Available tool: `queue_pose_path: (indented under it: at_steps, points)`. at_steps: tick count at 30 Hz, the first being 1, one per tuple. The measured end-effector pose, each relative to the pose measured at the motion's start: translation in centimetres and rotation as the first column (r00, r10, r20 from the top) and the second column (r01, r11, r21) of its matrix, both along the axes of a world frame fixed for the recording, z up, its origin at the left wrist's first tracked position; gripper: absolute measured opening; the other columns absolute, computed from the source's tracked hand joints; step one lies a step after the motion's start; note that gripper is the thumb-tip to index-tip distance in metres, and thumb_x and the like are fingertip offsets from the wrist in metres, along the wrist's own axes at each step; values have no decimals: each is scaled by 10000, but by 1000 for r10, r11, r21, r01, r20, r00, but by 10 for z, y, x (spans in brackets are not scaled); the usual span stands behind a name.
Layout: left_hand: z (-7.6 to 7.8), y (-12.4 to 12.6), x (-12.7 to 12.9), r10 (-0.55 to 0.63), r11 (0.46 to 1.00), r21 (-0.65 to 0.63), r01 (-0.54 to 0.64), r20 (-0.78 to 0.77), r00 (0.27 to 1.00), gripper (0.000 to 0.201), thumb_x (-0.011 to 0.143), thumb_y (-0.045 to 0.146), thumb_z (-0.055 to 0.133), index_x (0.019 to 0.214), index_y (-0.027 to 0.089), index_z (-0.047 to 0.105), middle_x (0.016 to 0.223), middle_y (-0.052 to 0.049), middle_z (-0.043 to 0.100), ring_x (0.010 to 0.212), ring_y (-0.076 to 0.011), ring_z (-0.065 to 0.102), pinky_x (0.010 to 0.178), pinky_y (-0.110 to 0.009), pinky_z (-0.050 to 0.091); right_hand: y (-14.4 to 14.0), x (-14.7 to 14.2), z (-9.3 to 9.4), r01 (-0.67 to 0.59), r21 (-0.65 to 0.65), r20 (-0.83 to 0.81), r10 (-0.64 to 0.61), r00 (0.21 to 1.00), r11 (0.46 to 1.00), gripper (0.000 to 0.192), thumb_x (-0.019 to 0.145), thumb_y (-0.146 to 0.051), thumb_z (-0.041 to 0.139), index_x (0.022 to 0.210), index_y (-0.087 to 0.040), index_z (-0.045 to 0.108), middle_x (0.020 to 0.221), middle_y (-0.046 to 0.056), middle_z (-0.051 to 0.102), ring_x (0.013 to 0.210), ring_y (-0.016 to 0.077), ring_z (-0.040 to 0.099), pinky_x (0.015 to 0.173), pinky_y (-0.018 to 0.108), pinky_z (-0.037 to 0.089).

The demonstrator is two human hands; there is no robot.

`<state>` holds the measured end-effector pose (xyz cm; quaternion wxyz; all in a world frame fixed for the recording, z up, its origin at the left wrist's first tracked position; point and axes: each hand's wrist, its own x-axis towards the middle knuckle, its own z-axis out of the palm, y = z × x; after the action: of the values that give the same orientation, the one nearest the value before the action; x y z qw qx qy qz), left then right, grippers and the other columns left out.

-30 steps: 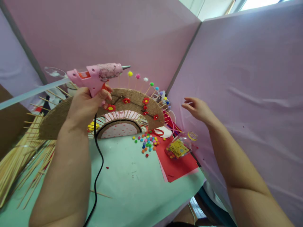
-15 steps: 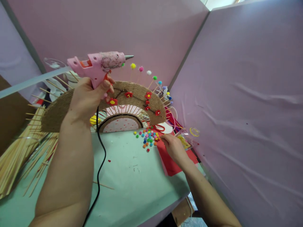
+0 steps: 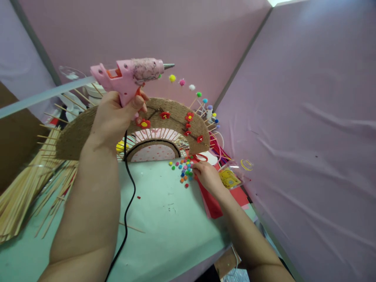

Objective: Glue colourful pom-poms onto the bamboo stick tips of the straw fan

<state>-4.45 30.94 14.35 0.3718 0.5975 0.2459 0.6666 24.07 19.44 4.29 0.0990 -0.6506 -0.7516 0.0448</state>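
Pink hot-glue gun (image 3: 132,76) is gripped by the left hand (image 3: 117,117), fingers wrapped tight round the handle w/ one finger by the orange trigger; nozzle is aimed right, level w/ the topmost pompom sticks. Since a sec ago the gun has been lifted a little & carried right, while the right hand (image 3: 205,176) has been brought down from mid-air near the lilac partition (image 3: 308,117) to the scattered mini pompoms (image 3: 183,168) on the green bench (image 3: 164,219). Right-hand fingers are curled at the edge of that pile, touching it; whether a pompom is pinched can't be told, as the fingertips are hidden behind the knuckles. Judged from this, a pompom is being picked for gluing. Behind the hands a jute-wrapped half-circle fan (image 3: 173,117) w/ red felt flowers & skewer spokes stands upright. Clear glue stick (image 3: 44,96) is seen jutting from the gun's rear, blurred & cut off at the left edge. Black cord (image 3: 127,203) runs down out of frame. Bamboo skewer bundle (image 3: 23,192) is cropped at left. Plastic pompom bag (image 3: 230,178) on red paper (image 3: 214,199) is partly hidden by the right wrist; label unreadable. Items behind the fan are too cluttered to identify.
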Motion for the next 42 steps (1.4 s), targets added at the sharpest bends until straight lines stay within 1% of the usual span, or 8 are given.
queue_pose_path:
  at_steps: [7, 16, 23, 30, 33, 38, 40, 42]
  points:
    - [1, -3, 1, 4, 1000, -8, -4, 9, 1000, 188, 823, 307, 733, 869, 139, 661, 835, -46, 608, 634, -80, 541, 495, -188, 372, 2, -10, 1, -78, -15, -41, 78, 996, 997, 188, 913, -174, 536, 827, -181, 704, 837, 79, 713, 807, 206, 651, 720, 275, 445]
    - [4, -6, 2, -9, 1000, -9, 9, 34, 999, 118, 822, 246, 719, 848, 145, 664, 780, -30, 593, 606, -85, 539, 466, -191, 358, 3, -18, -5, -164, -17, -78, 162, 984, 986, 236, 907, -142, 519, 998, -195, 731, 995, 90, 718, 946, 211, 648, 826, 287, 469]
    - [4, -7, 3, -12, 1000, -21, 12, 28, 1000, 191, 809, 301, 748, 863, 139, 662, 783, -32, 601, 599, -80, 527, 467, -192, 363, -3, -20, 4, -196, -57, -74, 192, 979, 979, 157, 896, -141, 585, 902, -189, 734, 938, 69, 704, 889, 186, 621, 768, 260, 434]
    - [3, -6, 2, 5, 1000, -12, -5, 2, 1000, 294, 800, 409, 749, 858, 136, 656, 739, -38, 608, 592, -87, 507, 478, -212, 366, -5, -31, -13, -277, -142, -10, 278, 960, 950, 123, 873, -119, 609, 840, -161, 720, 873, 78, 677, 872, 182, 597, 753, 265, 415]
    - [2, -6, 1, 0, 1000, -31, 0, -4, 1000, 322, 798, 441, 743, 880, 141, 658, 701, -28, 610, 577, -88, 503, 483, -211, 361, -7, -31, -2, -293, -87, -123, 281, 952, 952, 103, 854, -107, 624, 861, -162, 711, 876, 72, 687, 848, 177, 608, 755, 271, 430]
    - [6, -11, 0, -39, 993, -111, 39, 2, 999, 268, 810, 383, 736, 880, 139, 650, 660, -8, 607, 536, -73, 474, 488, -200, 386, -12, -30, 47, -226, 114, -498, 253, 829, 967, 94, 883, -241, 624, 907, -206, 708, 847, 35, 704, 752, 147, 611, 693, 266, 452]
    - [9, -14, 0, -48, 986, -161, 49, 8, 999, 265, 796, 375, 737, 878, 141, 646, 660, -2, 606, 509, -69, 468, 478, -201, 396, -8, -33, 64, -155, 153, -669, 217, 711, 976, 113, 861, -308, 660, 899, -213, 709, 810, 23, 700, 707, 138, 604, 644, 259, 454]
    - [13, -17, 0, -49, 978, -201, 50, 13, 999, 278, 754, 377, 756, 859, 146, 642, 658, 3, 604, 495, -73, 476, 467, -204, 406, 3, -38, 76, -91, 171, -834, 194, 517, 981, 131, 822, -334, 702, 890, -222, 702, 774, 4, 688, 674, 126, 601, 620, 248, 466]
